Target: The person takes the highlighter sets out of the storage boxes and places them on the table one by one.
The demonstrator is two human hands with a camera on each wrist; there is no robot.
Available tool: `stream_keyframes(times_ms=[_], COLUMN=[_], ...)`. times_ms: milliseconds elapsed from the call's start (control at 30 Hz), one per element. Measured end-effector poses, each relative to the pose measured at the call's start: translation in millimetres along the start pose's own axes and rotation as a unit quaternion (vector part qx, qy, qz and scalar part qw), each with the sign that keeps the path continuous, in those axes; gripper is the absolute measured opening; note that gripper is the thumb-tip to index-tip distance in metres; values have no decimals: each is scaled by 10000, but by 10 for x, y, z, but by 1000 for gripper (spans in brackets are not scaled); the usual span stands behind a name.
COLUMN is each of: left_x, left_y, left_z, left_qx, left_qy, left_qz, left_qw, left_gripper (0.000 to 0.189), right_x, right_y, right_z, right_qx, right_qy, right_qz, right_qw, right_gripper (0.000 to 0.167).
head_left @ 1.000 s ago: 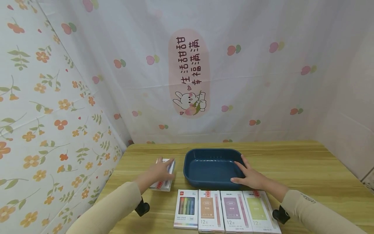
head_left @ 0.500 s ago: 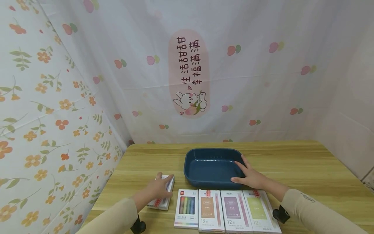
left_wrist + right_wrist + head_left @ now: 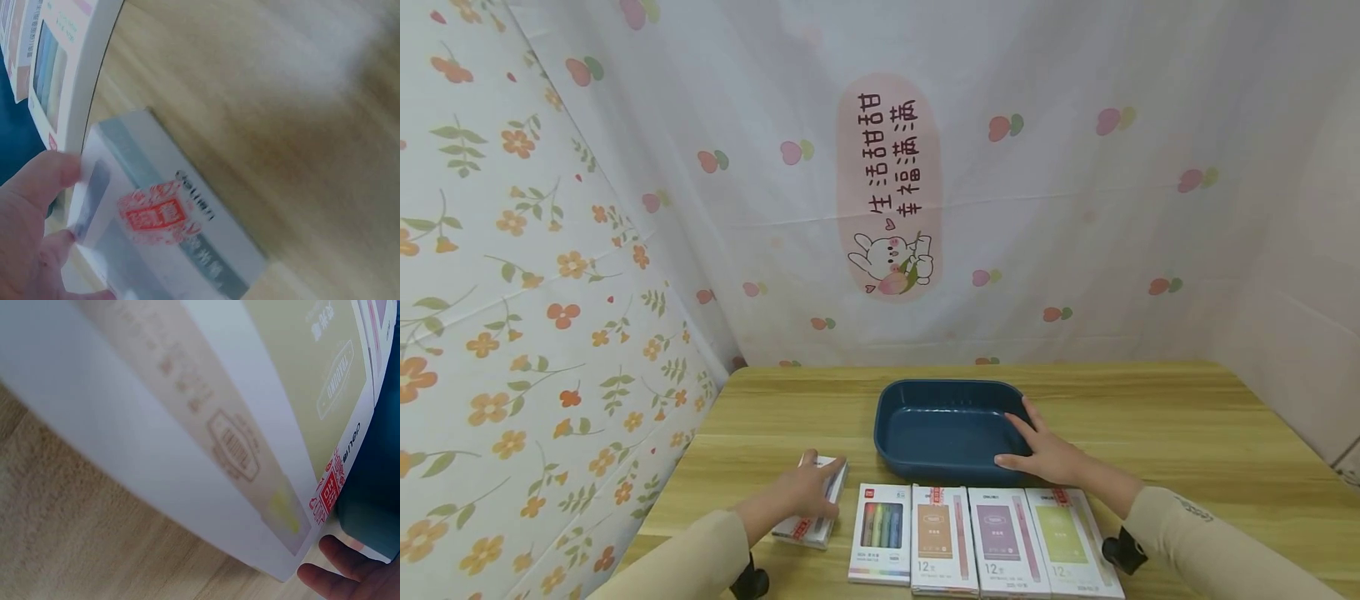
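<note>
My left hand [image 3: 803, 493] grips a white box of highlighters [image 3: 159, 215] by its sides, thumb and fingers spread across it. The box carries a red seal and lies flat, close over the table left of the row of boxes; the hand hides much of its top in the head view. My right hand [image 3: 1051, 454] rests on the right end of a dark blue basin [image 3: 925, 473], its fingers extended at the rim and its thumb against the near side. In the right wrist view only some fingertips [image 3: 334, 553] show, beside the basin's wall.
In front of the basin stands a row of white boxes: a windowed highlighter box [image 3: 882, 533], then an orange-labelled box [image 3: 934, 575], a purple-labelled box [image 3: 1000, 575] and a green-labelled box [image 3: 1067, 575]. The wooden table [image 3: 1195, 450] ends at a patterned curtain [image 3: 760, 192].
My left hand has drawn the highlighter box towards the table's front, to the left of the row. The right hand and the basin have kept their place.
</note>
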State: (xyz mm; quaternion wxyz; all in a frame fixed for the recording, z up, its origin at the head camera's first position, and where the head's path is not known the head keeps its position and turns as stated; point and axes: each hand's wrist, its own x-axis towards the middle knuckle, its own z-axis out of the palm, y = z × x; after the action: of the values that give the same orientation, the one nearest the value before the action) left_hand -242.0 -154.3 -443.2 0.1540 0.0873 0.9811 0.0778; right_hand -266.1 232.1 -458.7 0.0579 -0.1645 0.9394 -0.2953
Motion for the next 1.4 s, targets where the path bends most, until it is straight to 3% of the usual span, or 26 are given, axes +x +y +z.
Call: stream_keyframes(times_ms=[267, 567, 767, 967, 1400], left_x=[-20, -49, -107, -183, -281], left_y=[-25, 2, 49, 110, 173], left_z=[-76, -142, -131, -97, -42], left_qx=[358, 760, 486, 483, 431], left_qy=[-224, -601, -833, -844, -552], left_qz=[537, 602, 521, 422, 467], left_qw=[9977, 9935, 9940, 9944, 9964], left_gripper=[88, 102, 107, 106, 107], right_x=[-1, -11, -13, -21, -32], right_y=[-15, -30, -20, -32, -67], right_z=[-2, -8, -29, -34, -33], right_qx=[-12, -18, -46, -25, -20], right_qy=[-2, -32, -16, -29, -42], right_qz=[-32, -33, 15, -30, -26], right_qw=[10000, 10000, 10000, 10000, 10000], right_gripper=[90, 90, 90, 90, 90])
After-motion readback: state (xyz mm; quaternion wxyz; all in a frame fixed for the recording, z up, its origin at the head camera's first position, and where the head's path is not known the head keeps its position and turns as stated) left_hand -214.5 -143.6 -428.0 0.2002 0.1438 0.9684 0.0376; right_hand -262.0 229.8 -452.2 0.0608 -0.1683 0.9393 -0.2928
